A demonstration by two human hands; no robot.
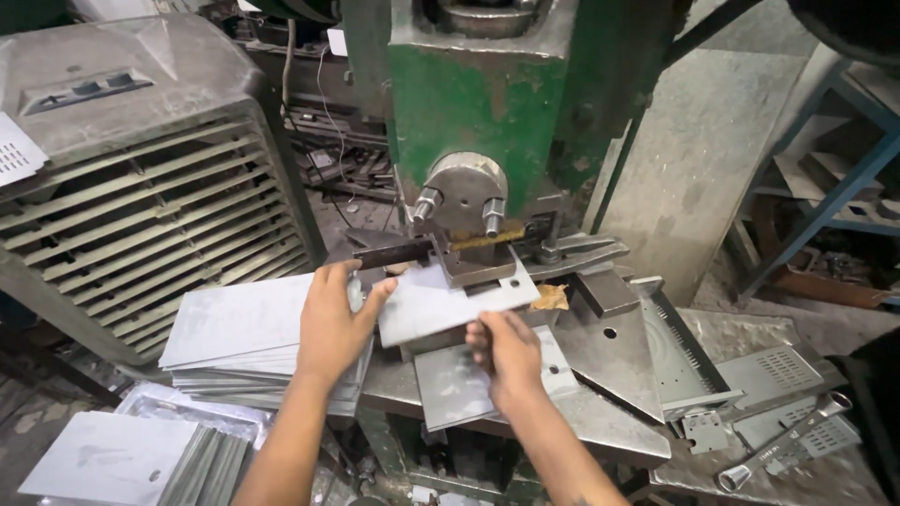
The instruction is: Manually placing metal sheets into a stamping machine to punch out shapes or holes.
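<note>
A flat grey metal sheet (441, 305) lies under the die of a green press machine (469, 103). My left hand (336, 323) grips the sheet's left edge, thumb on top. My right hand (506, 351) pinches the sheet's near edge from below. The press's round steel head (462, 192) with two bolts sits just above the sheet's far side. Another sheet (459, 389) rests flat on the press bed beneath my right hand.
A stack of blank sheets (239, 342) lies left of the press, with more sheets (112, 454) lower left. A grey louvred cooler (131, 197) stands at left. Punched plates (769, 375) and a wrench (783, 440) lie at right, by a blue rack (844, 178).
</note>
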